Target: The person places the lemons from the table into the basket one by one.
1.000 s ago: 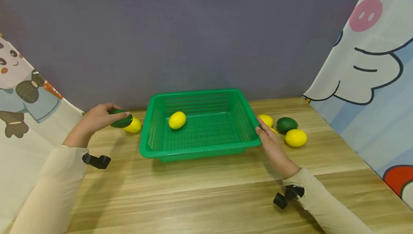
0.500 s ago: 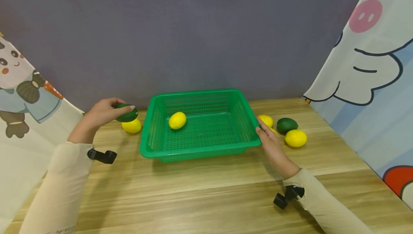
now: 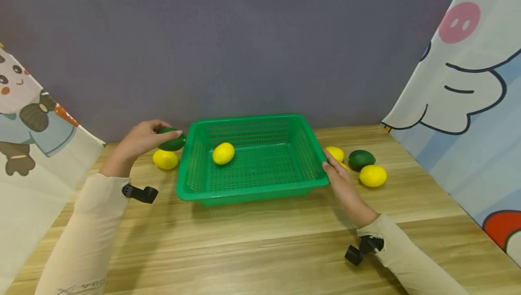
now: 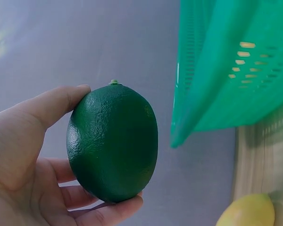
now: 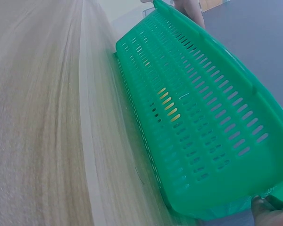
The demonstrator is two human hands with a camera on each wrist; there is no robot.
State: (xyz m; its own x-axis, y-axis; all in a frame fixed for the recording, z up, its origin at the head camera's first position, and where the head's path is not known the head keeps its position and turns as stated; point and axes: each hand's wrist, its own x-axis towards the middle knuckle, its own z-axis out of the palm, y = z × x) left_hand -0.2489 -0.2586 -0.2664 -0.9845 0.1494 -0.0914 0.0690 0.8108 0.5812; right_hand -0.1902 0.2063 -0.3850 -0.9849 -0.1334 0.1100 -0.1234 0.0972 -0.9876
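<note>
In my left hand [image 3: 140, 141] I hold a dark green lime [image 3: 172, 141] between thumb and fingers. The left wrist view shows the lime [image 4: 114, 143] with a small pale stem on top, raised beside the basket's wall. My right hand [image 3: 345, 188] grips the right rim of the green plastic basket [image 3: 252, 188], its thumb on the rim near the front corner. Inside the basket one lemon [image 3: 223, 153] lies toward the left. Just below the held lime, another lemon [image 3: 165, 159] sits on the table outside the basket's left side.
Right of the basket, several fruits lie on the wooden table [image 3: 260, 249]: a lemon [image 3: 373, 176], a lime [image 3: 361, 159], and further lemons partly hidden behind my right hand. A grey backdrop [image 3: 252, 46] stands behind; printed cloths hang at both sides.
My left hand has carried the lime rightward and slightly up, from beside the left lemon to the basket's left rim. My right hand and the basket have stayed in place.
</note>
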